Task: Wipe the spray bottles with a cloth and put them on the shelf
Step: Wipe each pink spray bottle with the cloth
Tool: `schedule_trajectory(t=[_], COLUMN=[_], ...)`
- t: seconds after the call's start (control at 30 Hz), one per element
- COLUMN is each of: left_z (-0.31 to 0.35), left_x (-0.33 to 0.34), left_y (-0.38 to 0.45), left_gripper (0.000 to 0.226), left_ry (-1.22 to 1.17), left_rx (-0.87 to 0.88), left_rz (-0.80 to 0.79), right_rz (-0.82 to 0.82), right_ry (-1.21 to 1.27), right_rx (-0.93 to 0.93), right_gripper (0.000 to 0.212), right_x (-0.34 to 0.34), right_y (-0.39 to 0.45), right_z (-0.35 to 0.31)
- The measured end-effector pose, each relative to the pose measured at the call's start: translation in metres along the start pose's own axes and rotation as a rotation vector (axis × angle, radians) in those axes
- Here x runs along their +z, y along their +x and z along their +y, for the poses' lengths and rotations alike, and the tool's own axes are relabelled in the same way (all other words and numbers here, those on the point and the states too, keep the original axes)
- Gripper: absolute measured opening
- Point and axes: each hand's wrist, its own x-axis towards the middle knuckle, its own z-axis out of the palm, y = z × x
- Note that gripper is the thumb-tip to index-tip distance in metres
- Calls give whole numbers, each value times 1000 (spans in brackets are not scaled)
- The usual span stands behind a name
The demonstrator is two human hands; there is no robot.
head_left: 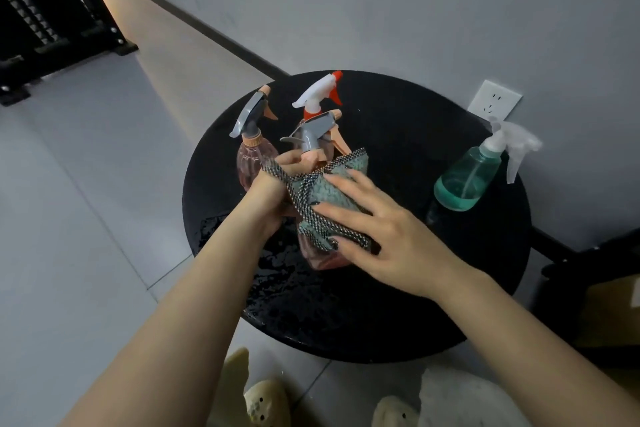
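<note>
Our left hand grips the pink spray bottle by its neck while our right hand presses the cloth, fingers spread wide, against its body.

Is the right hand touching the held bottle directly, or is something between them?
The cloth lies between them: the right hand presses it flat against the pink bottle, which the left hand grips near the neck.
</note>
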Motion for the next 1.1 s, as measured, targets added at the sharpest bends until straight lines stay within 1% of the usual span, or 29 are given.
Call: schedule_trajectory(t=[0.07, 0.17, 0.23, 0.3, 0.37, 0.47, 0.6, 0.67, 0.73, 0.8, 0.9, 1.0, 1.1], left_z=[3, 6, 5, 5, 6, 3, -9, -11, -11, -10, -7, -5, -3], left_x=[-3, -8, -8, -4, 0, 8, 17, 18, 18, 17, 14, 11, 8], left_y=[2, 4, 3, 4, 5, 2, -2, -3, -3, -3, -1, 1, 1], left_gripper=[16, 14, 16, 16, 17, 18, 17, 16, 16, 14, 19, 18, 13], left_ry=[-28, 6, 17, 20, 18, -12, 86, 82, 70, 52, 37, 7, 28], left_rx=[13, 7, 15, 11, 2, 0, -5, -19, -35, -44, -32, -47, -54], left_rz=[-6, -22, -33, -40, -42, -76, -99, -86, -66, -49, -60, -95, -54], right_rz=[-15, -40, -35, -14, 22, 52, 97, 138, 141, 98, 63, 84, 54], right_ry=[-68, -208, -277, -275, -192, -24, 208, 289, 329, 313, 216, 78, -113], right_rx=[-103, -253, -312, -313, -236, -36, 228, 315, 354, 317, 178, 17, -199], right_gripper=[40, 34, 33, 34, 35, 41, 39, 40, 43, 49, 56, 50, 38], right_x=[0, 2, 2, -1, -4, -7, -8, -7, -6, -5, -6, -7, -5], right_y=[-9, -20, -24, -24, -19, -7, 10, 15, 17, 13, -1, -16, -26], right_z=[0, 0, 2, 3, 4, 7, 8, 8, 7, 6, 4, 1, 1])
